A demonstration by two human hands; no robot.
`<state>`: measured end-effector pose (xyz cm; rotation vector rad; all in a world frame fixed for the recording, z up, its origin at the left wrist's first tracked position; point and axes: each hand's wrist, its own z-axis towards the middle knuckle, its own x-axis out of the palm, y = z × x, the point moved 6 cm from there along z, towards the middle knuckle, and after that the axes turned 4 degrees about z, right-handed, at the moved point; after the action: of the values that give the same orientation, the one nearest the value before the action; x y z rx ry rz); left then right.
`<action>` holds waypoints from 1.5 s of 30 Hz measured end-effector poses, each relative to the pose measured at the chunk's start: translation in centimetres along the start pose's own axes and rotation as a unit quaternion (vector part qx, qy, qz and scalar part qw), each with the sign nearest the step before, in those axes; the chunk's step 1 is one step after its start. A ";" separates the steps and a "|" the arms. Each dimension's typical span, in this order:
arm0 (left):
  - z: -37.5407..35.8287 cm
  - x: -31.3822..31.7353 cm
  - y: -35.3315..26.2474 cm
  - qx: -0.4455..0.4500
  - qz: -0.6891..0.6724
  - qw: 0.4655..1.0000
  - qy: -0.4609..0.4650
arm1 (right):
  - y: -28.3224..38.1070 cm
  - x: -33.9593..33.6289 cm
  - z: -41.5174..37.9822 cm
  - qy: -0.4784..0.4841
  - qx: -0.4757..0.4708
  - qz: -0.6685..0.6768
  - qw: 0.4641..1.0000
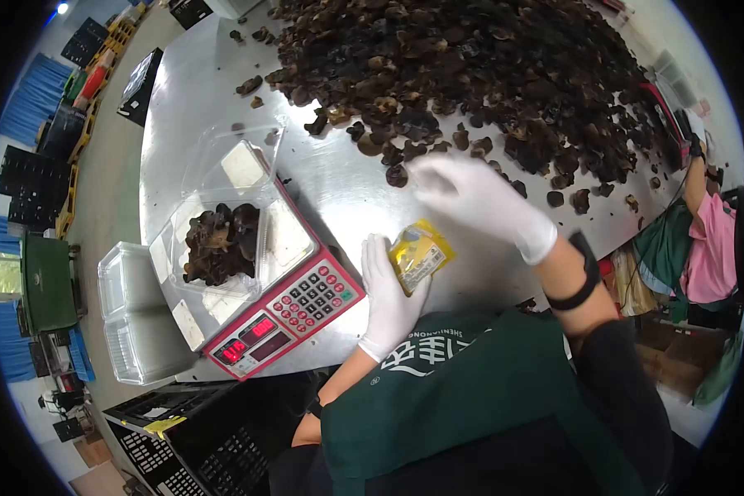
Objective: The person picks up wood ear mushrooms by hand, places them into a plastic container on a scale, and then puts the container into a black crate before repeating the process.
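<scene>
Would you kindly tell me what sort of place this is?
Probably a food-packing room, given the heap of dark fungus-like pieces, digital scale and stacked clear plastic containers.

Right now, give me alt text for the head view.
A gloved left hand holds a yellow packet at a metal table; the gloved right hand is near a heap of dark, fungus-like pieces. Nearby, an open clear container of similar pieces sits on a red scale.

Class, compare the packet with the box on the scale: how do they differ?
The packet is yellow and printed, while the box is colourless and see-through. The packet is smaller than the box. The packet is in the left hand, whereas the box sits on the scale.
</scene>
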<state>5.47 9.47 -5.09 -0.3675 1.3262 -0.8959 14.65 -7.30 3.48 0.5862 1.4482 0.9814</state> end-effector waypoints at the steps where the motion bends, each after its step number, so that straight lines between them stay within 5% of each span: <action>1: 0.3 0.3 0.0 -0.012 0.046 0.999 0.024 | -2.0 0.3 -2.6 0.055 0.119 0.005 0.991; 5: 0.7 1.1 0.7 -0.057 0.044 0.996 0.048 | -6.6 4.1 -9.1 0.026 0.135 0.119 0.983; 7: 0.9 0.9 0.2 -0.065 0.039 0.996 0.038 | -6.1 5.0 -10.0 0.020 0.148 0.164 0.975; 9: 0.8 1.0 0.4 -0.139 -0.177 0.974 0.042 | -5.8 4.9 -10.1 0.014 0.154 0.209 0.966; 15: 1.0 -4.1 -4.3 -0.167 -0.216 0.960 0.058 | 0.1 0.9 -10.1 0.044 0.144 0.269 0.951; 19: 0.1 -10.8 -10.9 0.089 -0.152 0.984 -0.023 | 8.2 -3.8 -12.3 0.002 -0.150 0.172 0.974; 23: 3.2 -14.6 -18.2 0.334 -0.191 0.879 0.281 | 13.6 -5.7 -13.9 0.101 -0.305 0.234 0.917; 24: 2.0 -15.9 -18.9 0.350 -0.189 0.912 0.101 | 14.0 -6.3 -14.1 0.099 -0.304 0.233 0.918; 27: 0.4 -16.4 -19.7 0.381 -0.241 0.888 0.089 | 15.5 -8.1 -16.0 0.068 -0.404 0.257 0.875; 28: -0.8 -14.3 -20.5 0.298 -0.373 0.844 -0.245 | 15.9 -8.3 -16.2 0.031 -0.406 0.255 0.877; 29: -0.2 -16.1 -20.1 0.366 -0.273 0.890 0.006 | 15.6 -8.4 -16.2 0.032 -0.400 0.258 0.879; 31: 0.0 -16.0 -21.0 0.307 -0.266 0.913 -0.024 | 15.2 -8.3 -16.1 0.100 -0.406 0.311 0.854; 35: 1.6 -15.7 -21.2 0.313 -0.118 0.928 0.163 | 13.2 -7.9 -17.0 -0.033 -0.335 0.242 0.910; 45: 0.4 -15.2 -22.4 0.369 -0.225 0.901 0.028 | 11.4 -9.3 -18.5 -0.090 -0.376 0.223 0.895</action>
<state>-1.71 6.48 20.84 -0.0414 0.8646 -1.7281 -4.18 -13.29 16.44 0.4112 0.6722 1.6872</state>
